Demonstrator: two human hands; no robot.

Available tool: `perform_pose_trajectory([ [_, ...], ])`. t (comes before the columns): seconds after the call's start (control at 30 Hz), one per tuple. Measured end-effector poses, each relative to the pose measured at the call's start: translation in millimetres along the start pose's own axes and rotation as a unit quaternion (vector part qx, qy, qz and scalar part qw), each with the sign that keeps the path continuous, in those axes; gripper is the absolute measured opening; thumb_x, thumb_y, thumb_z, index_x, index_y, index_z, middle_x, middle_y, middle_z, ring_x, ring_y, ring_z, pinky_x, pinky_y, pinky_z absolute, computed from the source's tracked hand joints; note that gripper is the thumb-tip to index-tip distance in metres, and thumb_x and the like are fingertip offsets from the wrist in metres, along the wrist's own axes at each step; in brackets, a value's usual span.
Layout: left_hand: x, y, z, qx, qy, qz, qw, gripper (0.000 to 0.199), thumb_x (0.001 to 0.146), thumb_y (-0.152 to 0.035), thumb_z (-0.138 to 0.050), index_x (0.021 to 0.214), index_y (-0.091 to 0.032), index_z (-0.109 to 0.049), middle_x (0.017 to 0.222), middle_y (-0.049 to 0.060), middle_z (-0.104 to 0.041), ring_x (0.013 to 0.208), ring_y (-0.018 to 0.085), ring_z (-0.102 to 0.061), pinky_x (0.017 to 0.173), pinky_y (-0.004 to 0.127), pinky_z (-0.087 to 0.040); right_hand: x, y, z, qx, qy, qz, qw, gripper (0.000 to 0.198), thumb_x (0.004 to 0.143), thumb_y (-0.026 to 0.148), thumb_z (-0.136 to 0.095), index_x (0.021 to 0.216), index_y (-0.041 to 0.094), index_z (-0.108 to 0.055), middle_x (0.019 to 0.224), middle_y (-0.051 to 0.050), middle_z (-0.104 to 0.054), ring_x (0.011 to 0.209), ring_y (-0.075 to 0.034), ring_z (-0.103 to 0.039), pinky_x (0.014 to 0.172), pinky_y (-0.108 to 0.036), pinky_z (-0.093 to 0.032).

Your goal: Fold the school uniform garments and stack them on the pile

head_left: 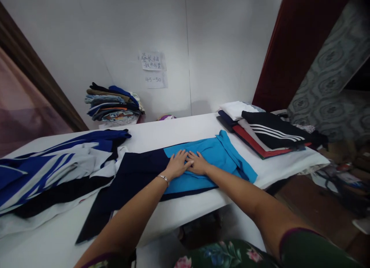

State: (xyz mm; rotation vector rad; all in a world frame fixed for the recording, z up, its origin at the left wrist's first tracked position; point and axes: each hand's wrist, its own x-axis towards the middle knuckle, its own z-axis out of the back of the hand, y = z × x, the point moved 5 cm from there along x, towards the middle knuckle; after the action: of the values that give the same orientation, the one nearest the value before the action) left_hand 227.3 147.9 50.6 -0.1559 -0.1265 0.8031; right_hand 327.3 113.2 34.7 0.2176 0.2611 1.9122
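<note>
A long white-topped desk (pixel 185 125) is carrying a partly folded garment of bright-blue and navy cloth (pixel 222 154), which is lying directly beneath the bare left hand (pixel 177 165) and the bare right hand (pixel 199 164). Both forearms are angling inward, the hands meeting at the thumbs. Each grip is lying open, palm down, fingers extending. A slim silvery bracelet (pixel 164 178) is circling the left wrist

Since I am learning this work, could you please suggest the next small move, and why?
Perhaps smooth the bright blue cloth outward with the right hand: its right end looks rumpled; the left hand, also resting on it, could steady it.
</note>
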Motion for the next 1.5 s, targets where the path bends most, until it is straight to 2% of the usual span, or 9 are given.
perform_pose_trajectory([
  [0.13, -5.8, 7.9, -27.4, -0.022, -0.010, 0.037, 0.999, 0.067, 0.093, -0.060, -0.028, 0.148, -0.023, -0.029, 0.157, 0.008, -0.024, 0.146, 0.024, -0.015, 0.117, 0.048, -0.016, -21.7, 0.0, 7.9, 0.028, 0.027, -0.027, 0.999, 0.065, 0.090, 0.051, -0.048, 0.147, 0.020, -0.035, 0.155, -0.013, -0.028, 0.144, -0.030, -0.020, 0.115, -0.057, -0.014],
  [0.23, -7.5, 14.3, -29.7, -0.012, -0.019, 0.038, 0.999, 0.071, 0.091, -0.063, -0.032, 0.148, -0.021, -0.031, 0.157, 0.009, -0.024, 0.146, 0.025, -0.014, 0.117, 0.048, -0.016, -60.1, -10.7, 32.9, 0.016, -0.025, -0.033, 0.999, 0.054, 0.090, 0.048, -0.050, 0.137, 0.021, -0.050, 0.150, -0.012, -0.038, 0.143, -0.030, -0.025, 0.115, -0.058, -0.011],
  [0.4, -7.9, 11.1, -24.6, -0.012, -0.022, 0.030, 0.999, 0.071, 0.091, -0.063, -0.032, 0.148, -0.021, -0.031, 0.158, 0.008, -0.023, 0.146, 0.026, -0.014, 0.117, 0.050, -0.017, -141.3, -81.8, 78.2, -0.013, -0.177, -0.150, 0.973, 0.055, 0.092, 0.052, -0.044, 0.138, 0.024, -0.049, 0.151, -0.010, -0.037, 0.143, -0.030, -0.023, 0.115, -0.057, -0.014],
  [0.53, -10.1, 6.9, -22.4, -0.010, -0.022, 0.037, 0.999, 0.065, 0.092, -0.059, -0.033, 0.147, -0.024, -0.033, 0.158, 0.007, -0.023, 0.146, 0.026, -0.015, 0.117, 0.050, -0.016, -173.6, -139.3, 60.0, 0.011, -0.169, -0.247, 0.954, 0.069, 0.089, 0.060, -0.044, 0.146, 0.021, -0.038, 0.154, -0.013, -0.031, 0.144, -0.030, -0.022, 0.114, -0.054, -0.023],
  [0.73, -13.4, 6.4, -21.1, 0.040, -0.069, 0.069, 0.994, 0.064, 0.092, -0.057, -0.032, 0.146, -0.022, -0.036, 0.156, 0.008, -0.025, 0.146, 0.030, -0.015, 0.115, 0.061, -0.008, -172.7, -152.7, 24.1, 0.066, -0.124, -0.257, 0.956, 0.076, 0.086, 0.068, -0.042, 0.147, 0.022, -0.036, 0.155, -0.009, -0.028, 0.143, -0.028, -0.023, 0.117, -0.047, -0.021],
  [0.87, -13.0, 8.7, -24.0, 0.046, -0.060, 0.075, 0.994, 0.066, 0.092, -0.057, -0.030, 0.146, -0.020, -0.035, 0.156, 0.010, -0.025, 0.145, 0.030, -0.017, 0.115, 0.060, -0.010, -167.7, -157.6, 42.0, 0.121, -0.118, -0.282, 0.944, 0.081, 0.085, 0.073, -0.038, 0.146, 0.020, -0.038, 0.154, -0.010, -0.031, 0.143, -0.027, -0.025, 0.117, -0.044, -0.023],
  [1.13, -14.2, 7.4, -19.3, 0.041, -0.058, 0.087, 0.994, 0.062, 0.093, -0.052, -0.032, 0.145, -0.018, -0.039, 0.155, 0.010, -0.028, 0.143, 0.032, -0.023, 0.115, 0.061, -0.010, -120.1, -184.3, 88.9, 0.082, -0.171, -0.268, 0.945, 0.075, 0.092, 0.064, -0.028, 0.148, 0.015, -0.031, 0.156, -0.012, -0.023, 0.145, -0.024, -0.018, 0.118, -0.044, -0.018],
  [1.37, -13.2, 6.1, -14.9, 0.026, -0.023, 0.111, 0.993, 0.061, 0.089, -0.034, -0.034, 0.146, -0.012, -0.035, 0.156, 0.009, -0.023, 0.144, 0.028, -0.021, 0.115, 0.061, -0.011, -99.0, -195.6, 37.5, 0.046, -0.077, -0.256, 0.963, 0.083, 0.087, 0.071, -0.032, 0.148, 0.014, -0.032, 0.156, -0.012, -0.025, 0.145, -0.030, -0.018, 0.118, -0.045, -0.018],
  [1.5, -13.3, 7.5, -15.5, 0.020, -0.019, 0.118, 0.993, 0.062, 0.087, -0.031, -0.033, 0.146, -0.013, -0.035, 0.157, 0.008, -0.024, 0.145, 0.027, -0.020, 0.115, 0.060, -0.011, -97.4, -197.3, 41.8, 0.034, -0.063, -0.277, 0.958, 0.078, 0.090, 0.066, -0.031, 0.148, 0.015, -0.032, 0.157, -0.012, -0.022, 0.145, -0.029, -0.016, 0.118, -0.046, -0.018],
])
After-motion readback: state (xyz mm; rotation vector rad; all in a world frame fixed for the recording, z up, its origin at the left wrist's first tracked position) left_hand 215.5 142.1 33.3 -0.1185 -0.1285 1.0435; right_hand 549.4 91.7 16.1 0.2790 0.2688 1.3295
